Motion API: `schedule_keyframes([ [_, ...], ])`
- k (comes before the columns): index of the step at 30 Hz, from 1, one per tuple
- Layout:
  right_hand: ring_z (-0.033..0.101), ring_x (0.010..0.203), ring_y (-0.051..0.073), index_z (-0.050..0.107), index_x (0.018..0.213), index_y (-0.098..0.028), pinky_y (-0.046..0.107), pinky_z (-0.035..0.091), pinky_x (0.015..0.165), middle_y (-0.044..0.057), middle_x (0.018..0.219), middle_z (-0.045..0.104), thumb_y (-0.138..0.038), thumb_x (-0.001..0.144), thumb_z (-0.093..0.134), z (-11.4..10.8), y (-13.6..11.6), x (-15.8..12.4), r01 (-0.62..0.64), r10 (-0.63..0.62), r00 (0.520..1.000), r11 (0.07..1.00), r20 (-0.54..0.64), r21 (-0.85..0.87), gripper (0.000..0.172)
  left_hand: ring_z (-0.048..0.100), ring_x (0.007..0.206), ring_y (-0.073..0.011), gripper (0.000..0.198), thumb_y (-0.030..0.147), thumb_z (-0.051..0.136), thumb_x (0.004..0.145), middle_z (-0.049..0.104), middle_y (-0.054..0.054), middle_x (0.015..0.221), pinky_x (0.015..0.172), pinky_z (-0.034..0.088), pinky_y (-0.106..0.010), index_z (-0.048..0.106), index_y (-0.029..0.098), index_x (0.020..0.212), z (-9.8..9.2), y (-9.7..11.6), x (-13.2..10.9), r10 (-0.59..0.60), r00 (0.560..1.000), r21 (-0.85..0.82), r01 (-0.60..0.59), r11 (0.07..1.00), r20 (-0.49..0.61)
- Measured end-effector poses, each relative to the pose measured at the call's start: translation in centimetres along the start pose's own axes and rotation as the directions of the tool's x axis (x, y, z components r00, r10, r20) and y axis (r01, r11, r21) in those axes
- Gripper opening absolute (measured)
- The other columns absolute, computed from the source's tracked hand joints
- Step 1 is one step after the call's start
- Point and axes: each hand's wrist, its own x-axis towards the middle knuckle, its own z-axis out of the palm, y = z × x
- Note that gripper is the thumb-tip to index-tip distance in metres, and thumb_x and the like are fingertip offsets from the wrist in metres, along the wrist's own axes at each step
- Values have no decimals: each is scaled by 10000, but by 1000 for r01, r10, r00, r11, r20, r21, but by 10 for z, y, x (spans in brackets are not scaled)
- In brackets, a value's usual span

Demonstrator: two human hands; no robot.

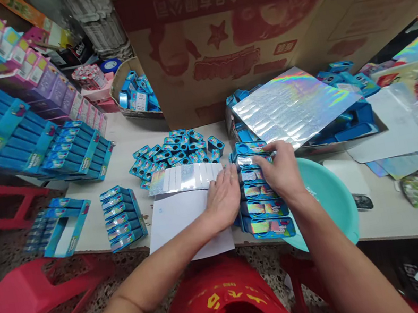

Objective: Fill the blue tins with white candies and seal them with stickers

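Observation:
A row of small blue boxes [264, 207] stands at the table's front, several with shiny strips across their faces. My left hand [223, 199] lies with its fingers stretched out against the row's left side and over the edge of a holographic sticker sheet [182, 177]. That sheet rests partly on white paper [188, 225]. At the far end of the row, my right hand [282, 173] is closed, thumb and fingers at the right end of a holographic sticker [247, 161] on the second box. Part of this sticker is hidden under the thumb.
Loose blue boxes [176, 151] cluster behind the sheet, with another blue row [122, 217] farther left. A turquoise basin [332, 199] sits under my right forearm. A large carton [186, 74] stands behind; another holographic sheet [293, 106] covers an open box. Red stools [20, 303] stand left.

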Motion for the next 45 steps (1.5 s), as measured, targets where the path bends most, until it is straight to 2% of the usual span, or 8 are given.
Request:
schedule_keyframes([
  [6, 484, 1000, 267, 509, 926, -189, 485, 392, 895, 114, 1035, 477, -209, 757, 500, -11, -10, -5, 77, -82, 995, 993, -54, -87, 171, 389, 1235, -304, 396, 373, 433, 878, 527, -116, 1317, 1017, 288, -457, 565, 205, 1212, -62, -85, 17, -235, 968, 102, 243, 965, -87],
  [11, 423, 1156, 293, 551, 1020, -183, 484, 343, 974, 147, 1147, 498, -207, 854, 457, 8, -62, -16, 377, -381, 924, 907, 17, -186, 193, 516, 973, -225, 319, 418, 558, 763, 628, -63, 1029, 836, 395, -307, 652, 170, 939, -84, -156, 29, -224, 967, -32, 229, 973, 118],
  [18, 453, 1137, 352, 490, 1288, -136, 478, 430, 872, 173, 1348, 480, -227, 847, 540, 90, -96, -22, 582, -273, 717, 742, 641, -334, 454, 496, 668, -153, 317, 368, 423, 830, 600, -21, 728, 608, 335, -257, 651, 153, 784, -84, -140, 21, -140, 990, -134, 141, 981, 18],
  [27, 404, 1260, 366, 544, 1222, -174, 519, 412, 913, 144, 1431, 428, -219, 847, 535, 93, -92, -47, 696, -278, 621, 625, 733, -353, 378, 561, 780, -193, 272, 266, 428, 826, 676, -57, 860, 660, 355, -274, 682, 171, 797, -80, -137, 20, -244, 969, -75, 241, 968, -38],
  [32, 581, 908, 257, 621, 848, -192, 382, 459, 759, 100, 964, 672, -237, 837, 576, 62, -110, -45, 593, -383, 730, 766, 566, -247, 65, 571, 859, -211, 269, 261, 428, 851, 683, -61, 882, 806, 364, -322, 678, 180, 789, -69, -146, 21, -237, 970, -77, 233, 969, -45],
  [39, 558, 610, 128, 563, 715, -208, 265, 432, 621, -13, 683, 646, -317, 834, 578, 13, -120, -31, 217, -246, 913, 968, 326, 124, 162, 480, 1146, -240, 323, 360, 471, 880, 598, -92, 1206, 972, 346, -381, 623, 200, 1116, -78, -112, 5, -177, 958, -405, 72, 911, -227],
  [42, 561, 624, 132, 568, 716, -204, 274, 438, 632, -10, 681, 644, -345, 825, 587, 7, -110, -32, 167, -206, 936, 974, 285, 154, 180, 577, 989, -194, 354, 399, 514, 856, 635, -101, 1076, 849, 443, -319, 588, 164, 1110, -80, -73, -7, 27, 998, -728, -64, 682, -62],
  [45, 566, 655, 143, 591, 744, -202, 293, 443, 658, -5, 703, 638, -368, 825, 588, 2, -92, -42, 114, -143, 963, 984, 228, 136, 185, 559, 616, -119, 233, 375, 541, 830, 577, -8, 651, 633, 454, -261, 579, 148, 794, -72, -46, -12, 76, 986, -787, 69, 613, 145],
])
